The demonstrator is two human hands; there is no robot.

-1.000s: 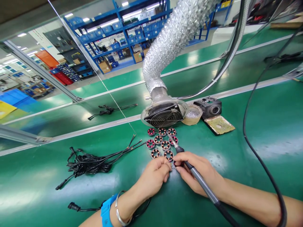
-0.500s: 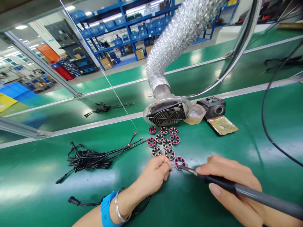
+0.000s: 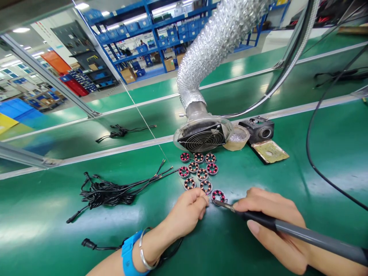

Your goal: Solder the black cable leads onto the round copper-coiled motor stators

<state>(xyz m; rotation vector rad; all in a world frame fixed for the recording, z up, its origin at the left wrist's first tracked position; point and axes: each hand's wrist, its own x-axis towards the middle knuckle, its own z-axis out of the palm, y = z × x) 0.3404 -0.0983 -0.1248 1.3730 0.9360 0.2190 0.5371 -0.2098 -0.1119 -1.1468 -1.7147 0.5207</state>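
1. Your right hand (image 3: 273,226) has swung out to the side since a second ago; the soldering iron (image 3: 287,227) now lies nearly flat, tip at the near edge of the nearest stator ring (image 3: 218,196).
2. Your left hand (image 3: 186,212) is pinched shut just beside that ring, on what cannot be told; your right is wrapped around the iron's grip.
3. Eight more rings (image 3: 198,171) sit clustered on the green bench (image 3: 57,230), below the fume extractor (image 3: 202,138).
4. The black cables (image 3: 109,191) lie well apart, to your left.
5. Risk, as judged: the hot tip is near your left fingertips; a slip could burn them or nudge the loose ring
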